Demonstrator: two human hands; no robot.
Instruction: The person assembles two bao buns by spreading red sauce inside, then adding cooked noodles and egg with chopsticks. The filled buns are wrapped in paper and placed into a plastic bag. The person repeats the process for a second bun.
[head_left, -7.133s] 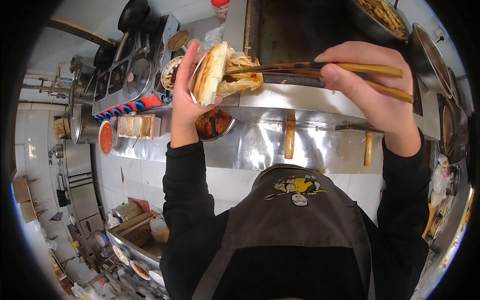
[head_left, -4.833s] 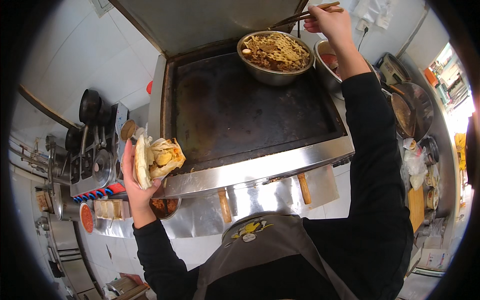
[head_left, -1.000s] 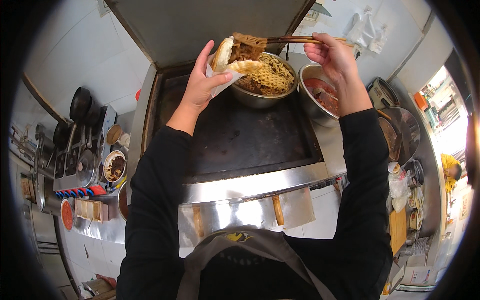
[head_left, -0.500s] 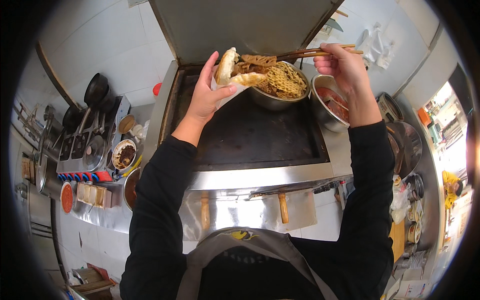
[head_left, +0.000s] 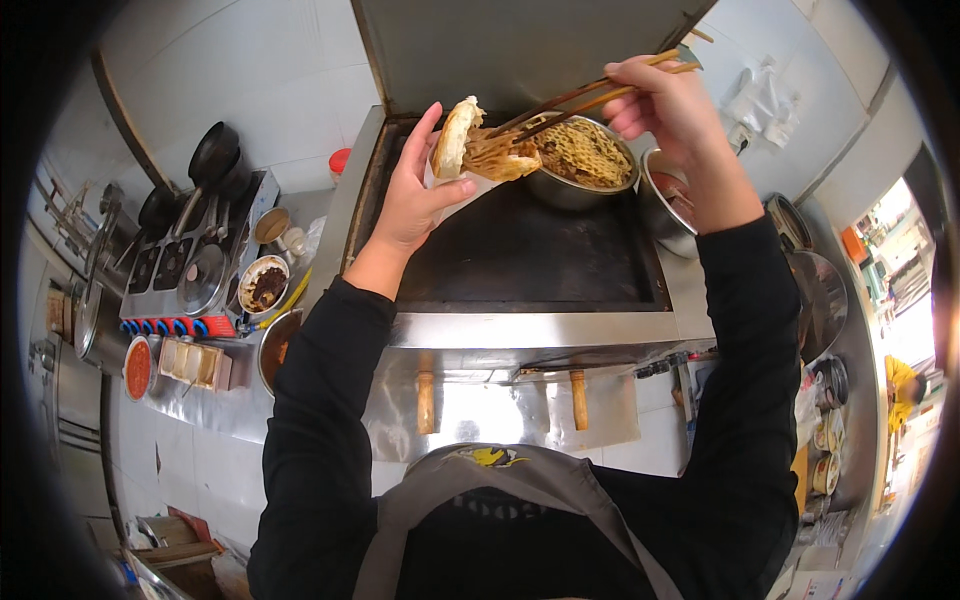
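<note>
My left hand [head_left: 412, 195] is closed round a split bun [head_left: 457, 137] in a white paper wrapper, held over the griddle's left part. Brown folded strips of filling [head_left: 490, 155] stick out of the bun's opening. In my right hand [head_left: 660, 105] is a pair of long wooden chopsticks [head_left: 590, 97], their dark tips pressed on the filling in the bun. Just to the bun's right a steel bowl [head_left: 575, 195] stands on the griddle, heaped with yellowish-brown, lattice-cut food [head_left: 590, 152]. Below my right hand is a steel pot [head_left: 662, 225] of red sauce, partly hidden by the wrist.
The flat black griddle [head_left: 500, 260] has a raised metal lid [head_left: 530, 50] behind it. On the left stand a gas stove [head_left: 175, 265] with pans, a white bowl of dark sauce [head_left: 264, 284] and a tub of red sauce [head_left: 139, 370]. Two wooden handles [head_left: 579, 400] show below the griddle's front.
The chopsticks have tilted steeper and pushed the piece of filling down into the bun. My right hand has moved up and slightly left. The whole view has shifted a little.
</note>
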